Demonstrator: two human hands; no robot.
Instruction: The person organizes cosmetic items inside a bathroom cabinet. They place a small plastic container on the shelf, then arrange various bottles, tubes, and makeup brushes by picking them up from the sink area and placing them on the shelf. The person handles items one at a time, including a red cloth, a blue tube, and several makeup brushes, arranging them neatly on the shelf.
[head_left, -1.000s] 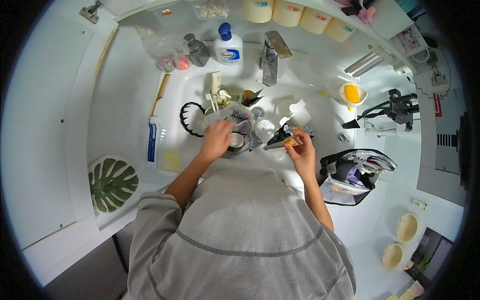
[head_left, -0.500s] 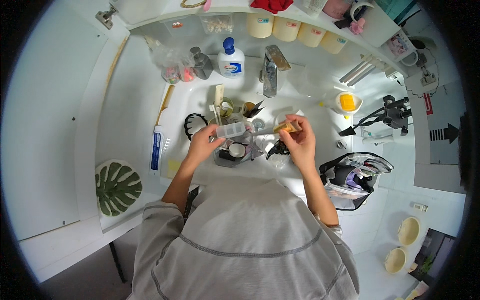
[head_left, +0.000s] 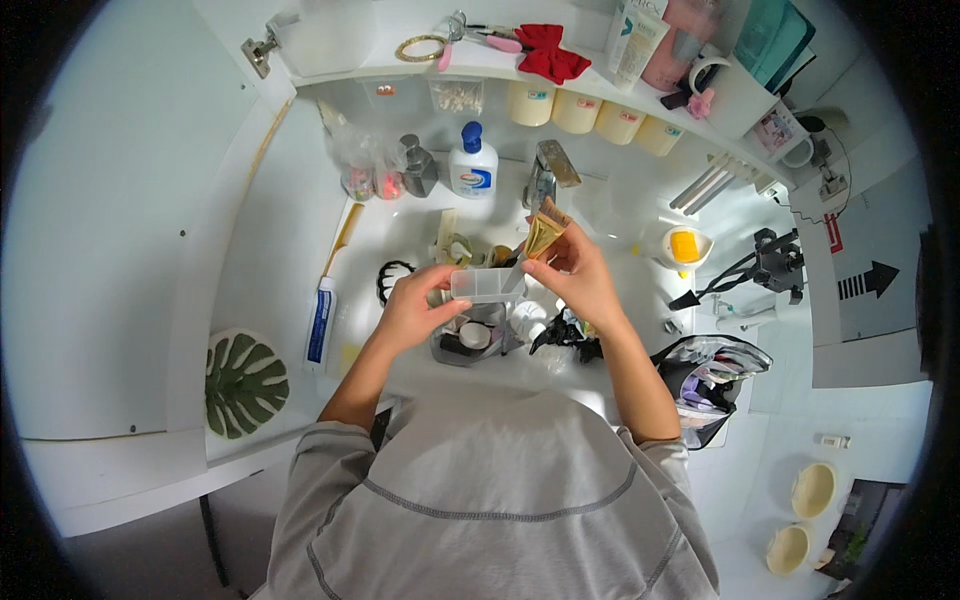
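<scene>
My left hand (head_left: 408, 312) is closed on the near-left end of a clear plastic box (head_left: 476, 286) with dividers, held level over the sink. Pinched in my right hand (head_left: 580, 280) is a small gold packet (head_left: 543, 236), tilted up just beyond the box's right end. A narrow greyish strip runs from the packet down to the box; I cannot make out what it is. Under my hands sits a grey see-through container (head_left: 447, 352) with a white round jar (head_left: 474, 335) in it. Beside it lie a white round item (head_left: 528, 319) and a crumpled black plastic piece (head_left: 562, 333).
A white pump bottle (head_left: 473, 168) and the tap (head_left: 545, 170) stand at the back. Left are a comb (head_left: 344, 238), a blue-and-white tube (head_left: 321, 325) and a black hair claw (head_left: 393, 282). Rightward stand a soap dish (head_left: 687, 248) and an open bag (head_left: 705, 375). A shelf (head_left: 480, 68) overhangs.
The gold packet in my right hand has moved left and away from me, to the box's right end, and tilted upward. My left hand keeps the box. The whole view has shifted.
</scene>
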